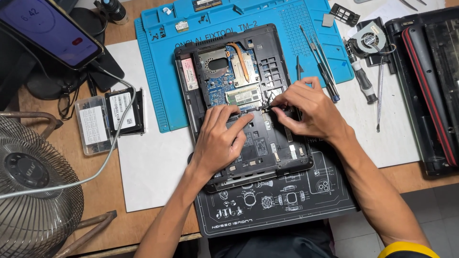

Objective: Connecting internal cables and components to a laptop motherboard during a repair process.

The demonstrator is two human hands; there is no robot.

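An opened black laptop base (267, 71) lies bottom-up on a blue work mat (158, 71), its blue circuit board (224, 81), copper heat pipe and memory module (244, 95) exposed. My left hand (220, 141) rests flat on the laptop's lower plastic frame, fingers spread, holding nothing. My right hand (306, 107) pinches thin black wires (267, 102) at the frame's middle, just below the memory module.
Screwdrivers (325, 62) and a cooling fan (373, 38) lie right of the laptop. Another black and red laptop part (430, 86) sits at the far right. A hard drive (125, 111) and clear screw box (93, 125) lie left. A phone (48, 26) and desk fan (33, 191) stand at left.
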